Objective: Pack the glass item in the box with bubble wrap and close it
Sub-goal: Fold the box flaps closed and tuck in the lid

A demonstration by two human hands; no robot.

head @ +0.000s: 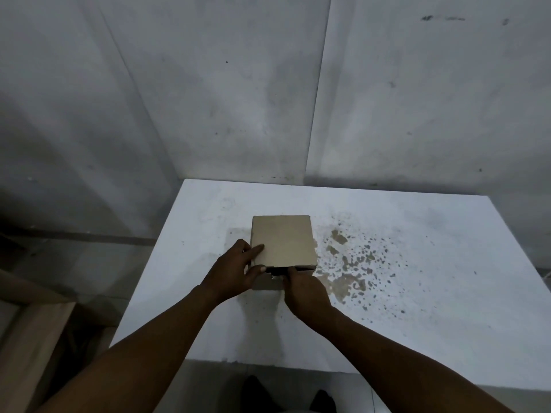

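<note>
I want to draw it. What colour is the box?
The box is plain light brown cardboard, seen in the head view.
</note>
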